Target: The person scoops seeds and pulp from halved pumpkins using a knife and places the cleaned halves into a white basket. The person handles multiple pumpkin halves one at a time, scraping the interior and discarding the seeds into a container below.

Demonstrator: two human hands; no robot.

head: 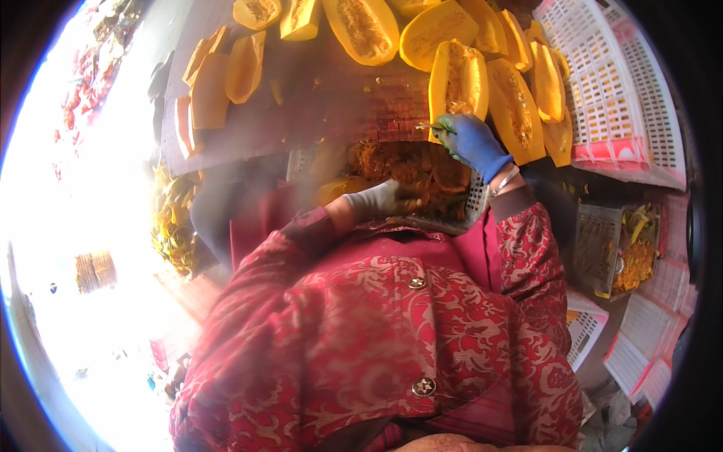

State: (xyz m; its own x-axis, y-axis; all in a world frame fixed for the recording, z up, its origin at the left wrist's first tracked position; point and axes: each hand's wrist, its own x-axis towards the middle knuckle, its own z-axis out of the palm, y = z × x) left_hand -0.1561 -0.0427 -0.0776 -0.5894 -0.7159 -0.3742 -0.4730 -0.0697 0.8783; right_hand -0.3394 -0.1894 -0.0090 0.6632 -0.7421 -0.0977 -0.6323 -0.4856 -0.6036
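Observation:
My right hand (471, 142), in a blue glove with green-stained fingertips, is closed around a thin tool (426, 126); only a short end juts out to the left. It is at the near end of a halved yellow pumpkin (458, 76), whose hollow shows stringy pulp. My left hand (383, 199) wears a pale glove with dark, soiled fingers. It hovers over or rests in a plastic crate (479, 195) before my lap, and its finger pose is blurred. Orange pulp and scraps (395, 161) fill the crate.
More pumpkin pieces (361, 28) line the far side of the reddish work board (390, 101), with several cut pieces (209, 96) at left. White plastic baskets (610, 85) stand at right. Beyond my right arm sits a scrap crate (596, 243). Yellow peelings (172, 220) lie at left.

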